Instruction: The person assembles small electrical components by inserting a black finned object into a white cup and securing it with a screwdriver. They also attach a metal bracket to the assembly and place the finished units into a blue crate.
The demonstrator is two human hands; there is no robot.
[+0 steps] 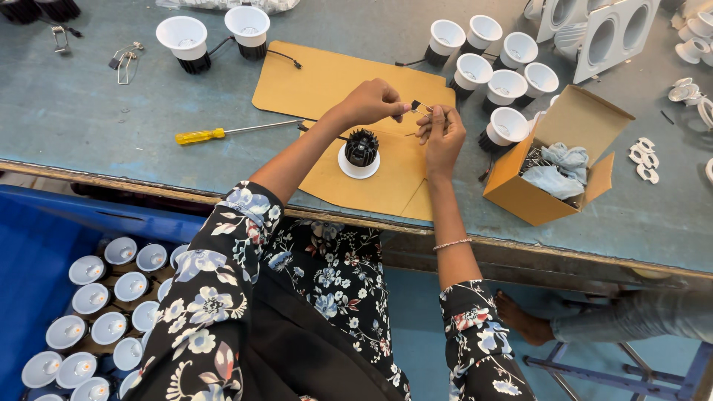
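Floral sleeves fill the near edge, both forearms reaching out over the table [89, 111]. Left hand [371, 102] at 12 o'clock of the cardboard sheet [327, 78], grip pinching one end of a small wire clip [417, 106]. Right hand [442, 134] just beside it at 3 o'clock, fingertips pressed together on the same clip; a thin bracelet sits on that wrist. Directly under the hands, at 6 o'clock, a black finned lamp body [361, 148] stands on its white rim on the cardboard, apart from both hands. Yellow-handled screwdriver [238, 131] lies at 9 o'clock on the table. Open cardboard box [561, 160] at 3 o'clock, holding clips and cloth. Finished white lamps [490, 67] cluster at 1 o'clock. More lamps fill a blue crate [44, 245] at 7 o'clock, below the table edge.
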